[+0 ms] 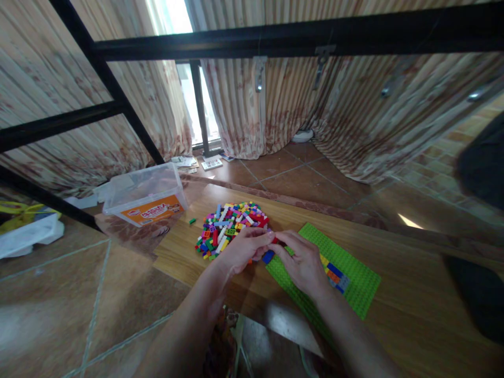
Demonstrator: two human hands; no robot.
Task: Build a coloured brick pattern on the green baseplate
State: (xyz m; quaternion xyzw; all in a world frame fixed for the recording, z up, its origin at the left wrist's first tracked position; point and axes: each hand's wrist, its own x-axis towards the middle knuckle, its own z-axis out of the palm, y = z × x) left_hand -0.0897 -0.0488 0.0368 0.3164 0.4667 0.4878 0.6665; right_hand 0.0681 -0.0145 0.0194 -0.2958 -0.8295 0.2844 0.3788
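My left hand and my right hand meet fingertip to fingertip above the table. A small red toy brick shows between them, pinched by the right thumb and forefinger. The left thumb and fingers are pressed together against it, partly hiding it. Just below the fingertips a blue brick shows by the corner of a green baseplate; whether a hand touches it I cannot tell. Joined blue, orange, yellow and grey bricks sit on the baseplate, partly behind my right hand. Beyond my left hand lies a heap of loose coloured bricks.
A lone green brick lies left of the heap on the wooden table. Past the table's left end stands a clear plastic box with an orange label. A black object is at the right. Black metal bars cross above.
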